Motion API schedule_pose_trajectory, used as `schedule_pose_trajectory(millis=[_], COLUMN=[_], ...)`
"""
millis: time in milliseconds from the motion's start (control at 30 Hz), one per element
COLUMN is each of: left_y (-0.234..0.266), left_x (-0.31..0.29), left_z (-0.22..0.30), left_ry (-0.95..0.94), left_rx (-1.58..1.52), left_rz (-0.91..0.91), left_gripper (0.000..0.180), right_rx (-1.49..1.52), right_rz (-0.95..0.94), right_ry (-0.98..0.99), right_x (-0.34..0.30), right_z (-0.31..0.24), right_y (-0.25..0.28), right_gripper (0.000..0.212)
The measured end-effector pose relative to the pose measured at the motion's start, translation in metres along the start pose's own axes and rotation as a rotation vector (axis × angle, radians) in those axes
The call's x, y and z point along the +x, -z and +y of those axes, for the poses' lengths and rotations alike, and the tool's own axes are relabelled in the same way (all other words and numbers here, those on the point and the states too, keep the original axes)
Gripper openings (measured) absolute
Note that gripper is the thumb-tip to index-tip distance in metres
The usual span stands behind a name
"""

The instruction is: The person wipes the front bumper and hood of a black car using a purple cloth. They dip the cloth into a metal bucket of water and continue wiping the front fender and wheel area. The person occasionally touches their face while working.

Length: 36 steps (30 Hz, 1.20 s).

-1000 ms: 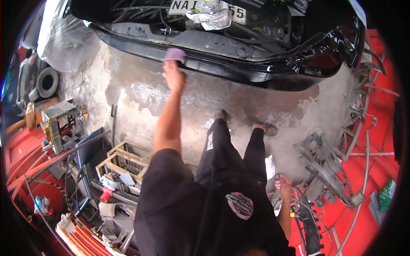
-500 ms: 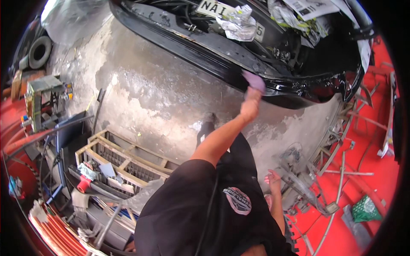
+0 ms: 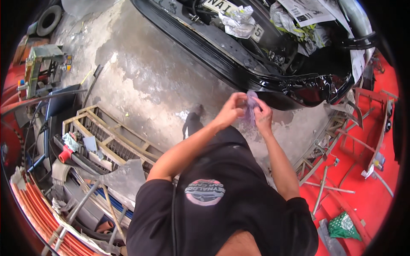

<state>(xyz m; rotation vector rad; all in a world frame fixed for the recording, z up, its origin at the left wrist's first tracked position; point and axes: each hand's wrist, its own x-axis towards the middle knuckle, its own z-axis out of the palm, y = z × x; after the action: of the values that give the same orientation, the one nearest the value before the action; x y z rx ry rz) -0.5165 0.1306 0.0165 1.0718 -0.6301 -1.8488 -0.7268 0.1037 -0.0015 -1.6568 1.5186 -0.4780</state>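
Note:
A crumpled light-purple cloth (image 3: 250, 107) is between my two hands, just off the near edge of a glossy black car body (image 3: 273, 85). My left hand (image 3: 232, 112) pinches the cloth's left side with bent fingers. On its other side my right hand (image 3: 263, 117) grips it between thumb and fingers. Folds of the cloth hang below the fingers. Crumpled silvery paper (image 3: 238, 22) and pale plates lie in the car's open cavity, and printed paper sheets (image 3: 308, 12) cover its far right part.
To the left lies a wooden frame crate (image 3: 92, 112), with orange pipes (image 3: 40, 215) nearer me. A tyre (image 3: 48, 20) leans at the far left. Metal bars and stands (image 3: 326, 183) occupy the red floor at right, near a green bag (image 3: 344, 226).
My left hand has come back from the car's edge with the cloth. The right hand has risen from beside my body and now holds the cloth too. My view has shifted slightly.

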Motion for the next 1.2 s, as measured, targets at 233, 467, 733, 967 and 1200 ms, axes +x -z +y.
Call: schedule_pose_trajectory(millis=[233, 467, 733, 967, 1200], left_y=[0.157, 0.231, 0.352, 0.503, 0.551], left_x=[-0.136, -0.334, -0.305, -0.27, -0.276], left_z=[-0.055, -0.217, -0.237, -0.029, -0.027], left_ry=[-0.032, 0.413, 0.199, 0.624, 0.783], left_rx=[0.566, 0.787, 0.279, -0.145, -0.257], left_rz=[0.485, 0.898, 0.458, 1.037, 0.894], left_gripper=[0.05, 0.034, 0.049, 0.035, 0.037], right_rx=[-0.937, -1.224, -1.135, -1.098, -1.066], right_rz=[-0.155, -0.209, -0.112, 0.006, 0.153], right_ry=[0.536, 0.384, 0.251, 0.407, 0.645], right_x=[0.099, 0.115, 0.19, 0.35, 0.553], right_z=[0.029, 0.035, -0.043, -0.195, -0.336], right_y=[-0.005, -0.079, -0.182, -0.346, -0.493], right_gripper=[0.054, 0.061, 0.063, 0.061, 0.055])
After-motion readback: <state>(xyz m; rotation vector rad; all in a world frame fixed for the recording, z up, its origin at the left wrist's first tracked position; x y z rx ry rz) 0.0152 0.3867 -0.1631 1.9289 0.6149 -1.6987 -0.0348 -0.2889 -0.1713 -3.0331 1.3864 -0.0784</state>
